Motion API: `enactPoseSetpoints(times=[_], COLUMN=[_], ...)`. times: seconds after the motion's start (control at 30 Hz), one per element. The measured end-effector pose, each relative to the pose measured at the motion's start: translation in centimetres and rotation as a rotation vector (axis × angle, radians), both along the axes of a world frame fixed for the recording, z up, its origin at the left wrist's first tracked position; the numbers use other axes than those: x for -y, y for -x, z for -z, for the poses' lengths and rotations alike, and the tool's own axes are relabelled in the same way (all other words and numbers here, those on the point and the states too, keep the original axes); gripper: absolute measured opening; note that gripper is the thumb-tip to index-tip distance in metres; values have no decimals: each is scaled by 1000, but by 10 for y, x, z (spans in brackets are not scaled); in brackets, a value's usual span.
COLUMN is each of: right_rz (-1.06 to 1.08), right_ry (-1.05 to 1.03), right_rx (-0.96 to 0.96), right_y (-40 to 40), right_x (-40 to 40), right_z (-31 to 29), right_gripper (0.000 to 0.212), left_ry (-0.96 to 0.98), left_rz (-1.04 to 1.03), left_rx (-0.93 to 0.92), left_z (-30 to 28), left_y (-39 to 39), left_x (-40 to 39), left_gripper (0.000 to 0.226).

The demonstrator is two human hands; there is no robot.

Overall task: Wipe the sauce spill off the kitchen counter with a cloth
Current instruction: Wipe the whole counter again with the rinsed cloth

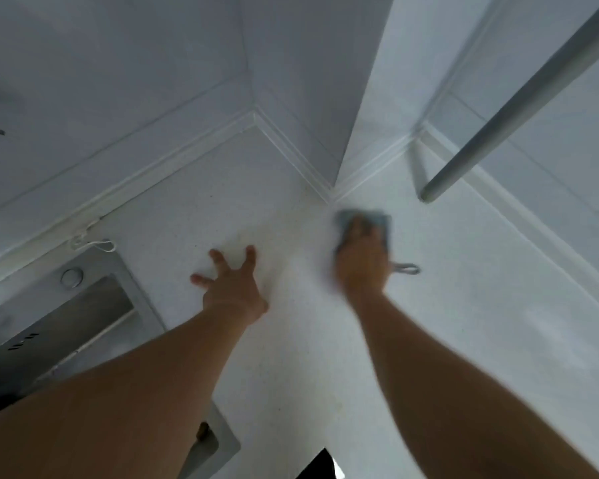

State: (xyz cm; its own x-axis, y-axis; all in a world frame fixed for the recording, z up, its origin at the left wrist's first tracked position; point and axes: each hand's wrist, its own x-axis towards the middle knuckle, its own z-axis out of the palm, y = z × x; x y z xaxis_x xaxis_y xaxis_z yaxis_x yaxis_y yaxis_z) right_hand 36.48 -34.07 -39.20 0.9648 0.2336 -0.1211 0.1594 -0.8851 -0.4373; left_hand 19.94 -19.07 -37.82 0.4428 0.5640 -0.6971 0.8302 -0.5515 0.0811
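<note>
- On a pale speckled kitchen counter (446,305), close to where a wall corner juts out onto it, a blue-grey cloth (377,219) lies flat beneath the right hand (362,261); both are blurred.
- Fingers of that hand lie over the cloth and press it to the surface; how far they curl into the fabric cannot be told through the blur. A small loop (407,268) of the cloth sticks out on the counter beside the hand's right edge.
- Just left of the cloth, a faint yellowish smear (277,233) marks the counter between the two hands.
- Set apart from the cloth, the left hand (230,288) rests on the counter with fingers spread wide and straight, holding nothing.
- Both bare forearms reach in from the bottom edge of the view.
- At far left, a stainless steel sink (66,323) is set into the counter, with a round fitting (72,277) on its rim and a white cord (90,242) lying just behind it.
- White walls (118,98) meet the counter along a raised white edge strip, and a grey metal pole (498,122) slants down from the upper right, its end near the counter well behind the cloth.
</note>
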Motion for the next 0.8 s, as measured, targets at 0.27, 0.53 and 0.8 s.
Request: enactPoseSetpoints(times=[0.27,0.53,0.8], right_rz=[-502,-1027,-115], right_ry=[275,-2,118], right_rx=[-34,6,26], right_y=[-72,57,-65], right_x=[33,36,56], right_z=[15,16,13], right_gripper=[49,43,49], left_ry=[23,26,22], left_rz=[-32,-22,-34], left_rx=[4,16,-5], left_z=[-1,-7,-8], left_y=[-1,0,-4], left_x=[1,2,1], left_gripper=[113,113,114])
